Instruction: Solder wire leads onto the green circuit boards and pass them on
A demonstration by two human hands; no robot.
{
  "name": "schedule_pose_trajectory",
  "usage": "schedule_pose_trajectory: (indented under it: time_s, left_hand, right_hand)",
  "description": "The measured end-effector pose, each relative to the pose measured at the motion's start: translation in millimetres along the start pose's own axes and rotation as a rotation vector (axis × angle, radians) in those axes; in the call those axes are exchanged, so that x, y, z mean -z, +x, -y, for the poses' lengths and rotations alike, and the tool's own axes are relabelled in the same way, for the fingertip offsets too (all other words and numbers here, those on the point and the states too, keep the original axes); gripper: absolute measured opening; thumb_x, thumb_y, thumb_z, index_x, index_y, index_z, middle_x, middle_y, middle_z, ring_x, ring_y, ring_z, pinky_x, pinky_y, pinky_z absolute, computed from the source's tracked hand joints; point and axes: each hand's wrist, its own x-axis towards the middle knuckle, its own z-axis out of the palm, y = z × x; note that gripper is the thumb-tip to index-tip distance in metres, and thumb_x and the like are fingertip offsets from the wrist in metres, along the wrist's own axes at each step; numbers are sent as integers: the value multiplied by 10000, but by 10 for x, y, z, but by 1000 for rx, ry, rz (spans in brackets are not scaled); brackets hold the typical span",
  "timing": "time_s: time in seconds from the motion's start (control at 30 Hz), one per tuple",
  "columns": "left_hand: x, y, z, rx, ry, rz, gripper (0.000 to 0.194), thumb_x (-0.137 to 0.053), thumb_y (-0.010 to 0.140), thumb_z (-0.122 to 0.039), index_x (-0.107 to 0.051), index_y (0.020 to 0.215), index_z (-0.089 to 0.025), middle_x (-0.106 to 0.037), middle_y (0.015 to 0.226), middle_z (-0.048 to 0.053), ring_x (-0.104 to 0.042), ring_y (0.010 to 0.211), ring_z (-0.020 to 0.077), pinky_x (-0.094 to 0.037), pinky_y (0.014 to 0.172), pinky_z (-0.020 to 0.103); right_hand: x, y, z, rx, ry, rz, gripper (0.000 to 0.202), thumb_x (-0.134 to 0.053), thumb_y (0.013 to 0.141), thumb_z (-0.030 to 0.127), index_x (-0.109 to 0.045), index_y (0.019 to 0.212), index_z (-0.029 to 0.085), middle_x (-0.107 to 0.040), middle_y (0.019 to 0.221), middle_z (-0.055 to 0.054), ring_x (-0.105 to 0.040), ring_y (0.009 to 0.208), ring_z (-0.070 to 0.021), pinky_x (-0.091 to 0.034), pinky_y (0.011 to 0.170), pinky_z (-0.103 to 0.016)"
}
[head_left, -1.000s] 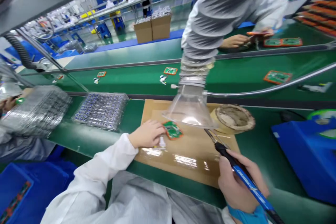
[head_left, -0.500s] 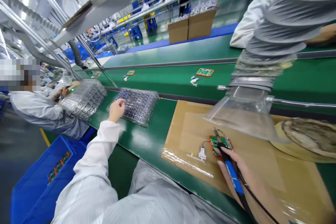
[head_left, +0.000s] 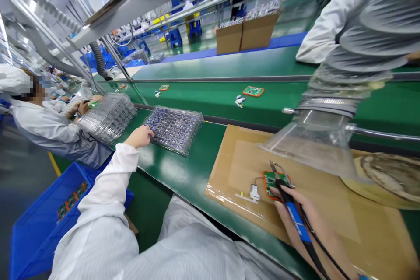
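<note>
My left hand [head_left: 141, 136] is at the near left edge of a clear plastic tray [head_left: 175, 129] filled with rows of small dark-blue and silver parts. Its fingers are curled together on that edge. In my right hand [head_left: 295, 203] is a soldering iron [head_left: 293, 214] with a blue and black handle and a black cord. The iron lies across a green circuit board [head_left: 269, 180] with an orange border, and my fingers cover the board's near part. A thin wire runs from the board to a white connector [head_left: 254, 192] on the cardboard sheet [head_left: 236, 162].
A clear fume hood [head_left: 311, 140] hangs over the cardboard, beside a round yellowish roll [head_left: 387, 179]. Boards such as this one [head_left: 253, 91] lie on the green conveyor belt [head_left: 203, 96]. Stacked trays [head_left: 110, 116] and a co-worker [head_left: 49, 127] are at left, above a blue bin [head_left: 42, 232].
My left hand has moved from above the tray to its left edge. The boards on the belt have shifted left. My right hand holds the soldering iron in the same place.
</note>
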Motion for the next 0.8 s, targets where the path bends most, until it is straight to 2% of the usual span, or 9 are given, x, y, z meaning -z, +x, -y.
schedule_pose_trajectory:
  time_s: [0.1,0.2,0.3,0.47,0.6,0.8]
  left_hand:
    - [89,80,65,-37,40,55,239,-583,757,-137,-793,807,-240,-722,972,79,-638,989,244,-493,968,334]
    - [146,134,101,-63,78,89,210,-584,772,-154,-776,749,-235,-729,935,71,-646,954,226,-488,941,306]
    - [163,138,90,-82,120,110,247,-561,802,-159,-796,820,-233,-739,999,77,-654,989,227,-485,949,300]
    - [151,96,22,-110,192,138,341,-539,819,-137,-820,977,-249,-737,1125,75,-646,1089,227,-474,996,293]
    - [181,129,-24,-122,258,159,321,-552,825,-142,-825,954,-248,-738,1111,86,-642,1077,233,-485,952,301]
    - [267,225,-107,-181,360,208,256,-560,877,-176,-812,899,-215,-730,1071,95,-640,1067,237,-461,883,298]
  right_hand:
    - [-12,-14,19,-32,42,2,494,-618,901,586,-634,1295,289,-791,1161,-68,-781,1002,-359,-656,774,-486]
    - [-19,-33,117,-92,132,-23,561,-633,895,607,-615,1342,269,-778,1199,-75,-746,1101,-355,-604,939,-532]
    - [-21,-40,246,-171,183,-62,566,-621,900,625,-608,1345,275,-775,1201,-63,-729,1136,-341,-544,1038,-555]
    - [-26,-26,321,-182,245,-92,583,-624,893,645,-623,1334,263,-777,1187,-77,-730,1137,-344,-522,1074,-582]
    - [-19,-32,279,-185,224,-70,583,-620,908,625,-611,1343,236,-771,1200,-90,-727,1152,-343,-526,1082,-594]
    - [-3,-30,182,-193,208,-31,541,-613,910,586,-588,1341,258,-771,1198,-92,-724,1171,-319,-550,1081,-505]
